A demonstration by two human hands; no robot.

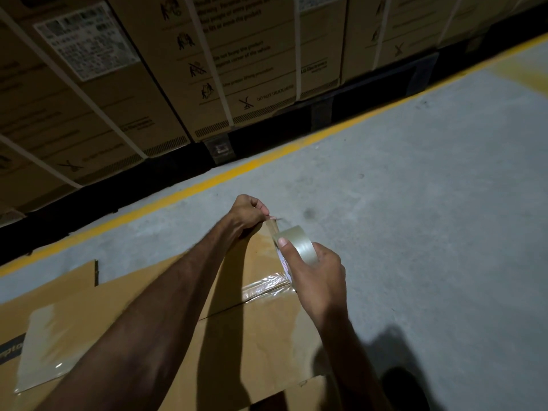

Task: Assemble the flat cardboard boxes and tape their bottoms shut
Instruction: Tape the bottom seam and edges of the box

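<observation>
Though unrolling, tape roll (pixel 296 244) between fingers (pixel 292 256).

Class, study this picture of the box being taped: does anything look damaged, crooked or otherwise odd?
Nothing is clearly damaged. The clear tape strip along the cardboard box seam looks wrinkled near the right hand, which holds the tape roll; the left hand pinches its free end.

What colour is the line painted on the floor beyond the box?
Yellow; the painted line shows clearly on the grey floor in the head view.
</observation>
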